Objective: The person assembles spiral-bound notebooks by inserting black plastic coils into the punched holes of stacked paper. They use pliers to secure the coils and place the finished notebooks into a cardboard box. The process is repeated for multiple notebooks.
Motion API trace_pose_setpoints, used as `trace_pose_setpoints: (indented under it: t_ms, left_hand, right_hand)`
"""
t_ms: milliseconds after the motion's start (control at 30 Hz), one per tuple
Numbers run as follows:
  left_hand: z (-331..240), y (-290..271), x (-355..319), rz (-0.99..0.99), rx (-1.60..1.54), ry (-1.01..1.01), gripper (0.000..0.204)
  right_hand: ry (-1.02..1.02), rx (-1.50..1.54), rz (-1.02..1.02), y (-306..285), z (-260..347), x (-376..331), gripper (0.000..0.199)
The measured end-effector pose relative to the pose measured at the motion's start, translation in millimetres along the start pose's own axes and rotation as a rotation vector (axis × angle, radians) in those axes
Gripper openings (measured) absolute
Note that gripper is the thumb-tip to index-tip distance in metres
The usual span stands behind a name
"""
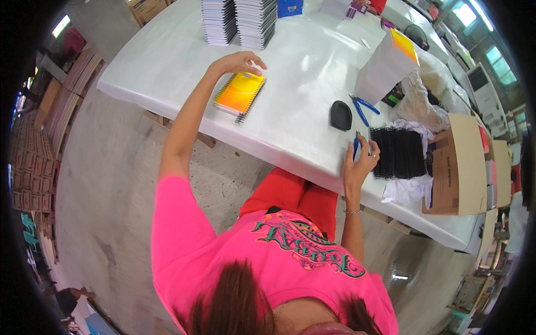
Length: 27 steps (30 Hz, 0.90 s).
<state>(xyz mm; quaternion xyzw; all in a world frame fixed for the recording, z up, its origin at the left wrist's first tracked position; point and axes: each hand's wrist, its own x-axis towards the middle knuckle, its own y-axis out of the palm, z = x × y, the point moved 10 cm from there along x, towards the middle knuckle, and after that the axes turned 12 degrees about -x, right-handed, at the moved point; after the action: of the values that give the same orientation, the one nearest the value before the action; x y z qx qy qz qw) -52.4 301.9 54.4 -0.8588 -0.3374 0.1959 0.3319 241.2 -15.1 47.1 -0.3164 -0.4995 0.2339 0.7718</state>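
Note:
A small spiral notebook (239, 94) with a yellow and orange cover lies near the table's front edge. A length of black coil (240, 118) sticks out past its near end. My left hand (241, 62) is at the notebook's far edge, its fingers apart and curved with nothing seen between them. At the right, my right hand (362, 161) holds blue-handled pliers (356, 145), whose tip points away from me. A second pair of blue-handled pliers (364, 109) lies spread on the table beyond, beside a black rounded object (340, 115).
Black plastic coils (397, 152) lie beside my right hand, next to an open cardboard box (455, 167). A tall stack of yellow-topped notebooks (386, 64) stands behind. Stacked spiral notebooks (255, 25) are at the far left of the white table (301, 84). Another person's hand shows at the far side.

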Motion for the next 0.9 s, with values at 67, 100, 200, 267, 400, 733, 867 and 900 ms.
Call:
trace_pose_setpoints:
  t_ms: [67, 100, 200, 267, 400, 733, 867, 900]
  left_hand:
    - [9.1, -10.9, -28.3, -0.175, -0.047, 0.0, 0.037]
    - [12.7, -14.5, -44.0, -0.223, -0.102, 0.0, 0.037]
    - [33.7, -19.8, -88.0, -0.337, -0.24, -0.006, 0.051]
    - [28.4, -4.8, -110.7, -0.316, -0.308, -0.04, 0.055]
    - [35.6, 18.0, -144.7, -0.293, -0.294, -0.1, 0.069]
    - [58.3, 16.5, -149.2, -0.399, -0.503, -0.02, 0.052]
    - [53.1, 19.0, -150.8, -0.398, -0.507, -0.003, 0.061]
    - [51.0, 18.7, -152.0, -0.402, -0.495, -0.001, 0.064]
  right_hand:
    - [-0.094, 0.073, 0.002, 1.2, 31.0, 13.7, 0.031]
    - [-0.129, 0.192, 0.072, 15.5, 45.8, 20.3, 0.03]
    - [-0.243, 0.497, 0.249, 55.4, 104.7, 43.4, 0.028]
    - [-0.323, 0.633, 0.354, 83.5, 141.1, 52.5, 0.031]
    - [-0.325, 0.844, 0.62, 145.5, 201.3, 55.2, 0.044]
    - [-0.368, 0.753, 0.645, 180.8, 229.7, 44.8, 0.051]
    - [-0.33, 0.817, 0.644, 186.0, 225.5, 46.1, 0.052]
    - [-0.299, 0.856, 0.656, 189.2, 223.6, 48.0, 0.052]
